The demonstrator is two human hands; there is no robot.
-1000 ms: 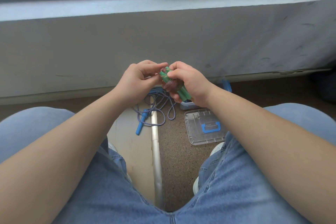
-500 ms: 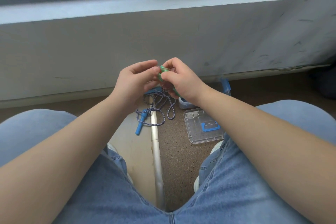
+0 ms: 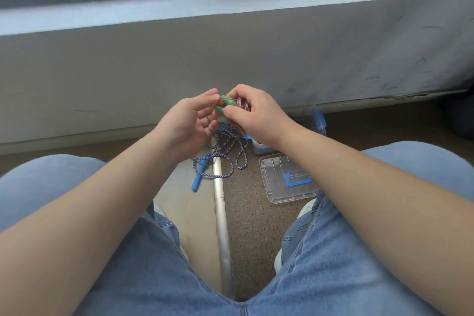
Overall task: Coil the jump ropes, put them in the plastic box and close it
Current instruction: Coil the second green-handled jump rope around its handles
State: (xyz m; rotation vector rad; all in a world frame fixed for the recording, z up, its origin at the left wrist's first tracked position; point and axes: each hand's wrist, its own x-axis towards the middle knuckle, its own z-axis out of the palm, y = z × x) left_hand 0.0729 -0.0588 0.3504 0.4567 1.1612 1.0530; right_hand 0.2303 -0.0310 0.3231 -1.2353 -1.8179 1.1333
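A jump rope with green handles (image 3: 225, 105) and a pinkish cord wound around them is held up between both hands. My right hand (image 3: 259, 115) grips the bundle from the right, fingers curled over the cord. My left hand (image 3: 189, 123) pinches the green handle ends from the left. Below them on the floor lies a second jump rope (image 3: 223, 156), a blue-and-white cord in loose loops with a blue handle (image 3: 198, 180). The clear plastic box (image 3: 259, 147) stands behind my right wrist, mostly hidden. Its clear lid (image 3: 287, 179) with a blue latch lies flat on the floor.
I sit with both knees in blue jeans at the bottom of the view. A metal floor strip (image 3: 220, 213) runs between my legs. A grey wall (image 3: 230, 59) under a window sill stands close ahead. A blue box clip (image 3: 318, 118) shows by the wall.
Both hands turned the green-handled bundle, which now sits more upright between the fingers, with the handle ends toward my left hand. The rope, box and lid on the floor stayed put.
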